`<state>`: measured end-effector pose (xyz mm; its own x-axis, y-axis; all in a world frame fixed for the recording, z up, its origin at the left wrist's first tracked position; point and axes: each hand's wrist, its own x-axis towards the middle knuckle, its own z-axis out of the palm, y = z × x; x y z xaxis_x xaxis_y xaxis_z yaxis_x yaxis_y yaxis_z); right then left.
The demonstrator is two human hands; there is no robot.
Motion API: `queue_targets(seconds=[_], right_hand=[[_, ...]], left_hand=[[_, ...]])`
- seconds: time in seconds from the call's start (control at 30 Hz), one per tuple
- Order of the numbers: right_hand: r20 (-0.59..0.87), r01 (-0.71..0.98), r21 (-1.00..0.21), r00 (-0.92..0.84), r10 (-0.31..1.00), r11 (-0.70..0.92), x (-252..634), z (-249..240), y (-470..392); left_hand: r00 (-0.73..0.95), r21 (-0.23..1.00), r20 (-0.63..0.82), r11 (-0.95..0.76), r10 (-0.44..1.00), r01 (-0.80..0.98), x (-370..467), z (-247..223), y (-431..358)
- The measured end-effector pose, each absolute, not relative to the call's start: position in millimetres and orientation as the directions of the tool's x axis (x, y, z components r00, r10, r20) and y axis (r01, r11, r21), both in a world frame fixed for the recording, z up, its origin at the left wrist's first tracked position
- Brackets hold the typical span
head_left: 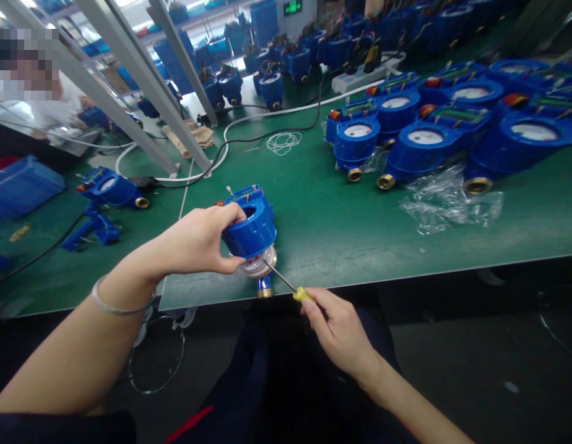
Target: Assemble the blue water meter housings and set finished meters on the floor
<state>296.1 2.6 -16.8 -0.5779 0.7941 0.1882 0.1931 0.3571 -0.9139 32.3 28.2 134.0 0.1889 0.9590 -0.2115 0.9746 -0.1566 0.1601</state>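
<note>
At the table's front edge stands a water meter with a brass threaded end (pixel 265 293). My left hand (pixel 200 240) grips its blue plastic housing (pixel 251 237), thumb low and fingers hooked over the rim of the round opening. The housing is tilted and raised off the clear dial part (pixel 256 264) beneath it. In my right hand (pixel 344 333) is a screwdriver (pixel 303 295) with a yellow handle. Its metal shaft reaches up and left, and the tip is at the gap between the housing and the clear part. Whether the tip touches either one, I cannot tell.
Several blue water meters (pixel 424 139) stand at the right beside crumpled clear plastic (pixel 447 200). Another meter (pixel 110 187) and loose blue parts (pixel 94 229) lie left, near a blue bin (pixel 24 188). Cables (pixel 227 139) cross the green table (pixel 313 228). A person (pixel 54 92) sits beyond metal posts.
</note>
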Motion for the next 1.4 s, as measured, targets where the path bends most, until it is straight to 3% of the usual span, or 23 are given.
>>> queue_targets(seconds=[0.1,0.27,0.37,0.57,0.83,1.03,1.4], right_hand=[[0.272,0.111,-0.913,-0.552,0.788,0.393,305,-18,1],[0.145,0.260,-0.913,-0.511,0.847,0.313,304,-24,0],[0.150,0.276,-0.898,-0.539,0.829,0.342,295,-22,-1],[0.289,0.051,-0.922,-0.569,0.770,0.384,294,-4,-2],[0.040,0.326,-0.902,-0.590,0.806,0.283,296,-12,2],[0.153,0.205,-0.909,-0.646,0.747,0.363,283,-1,5],[0.138,0.365,-0.835,-0.585,0.799,0.411,298,-22,8]], left_hand=[[0.195,0.153,-0.221,-0.164,0.955,0.975,34,133,30],[0.201,0.134,-0.221,-0.174,0.954,0.976,37,132,32],[0.190,0.137,-0.228,-0.162,0.955,0.977,38,132,32],[0.193,0.135,-0.228,-0.165,0.954,0.977,39,131,31],[0.216,0.146,-0.224,-0.186,0.950,0.972,39,133,32],[0.217,0.146,-0.226,-0.187,0.950,0.971,38,134,34],[0.297,0.245,-0.360,-0.217,0.885,0.945,27,144,43]])
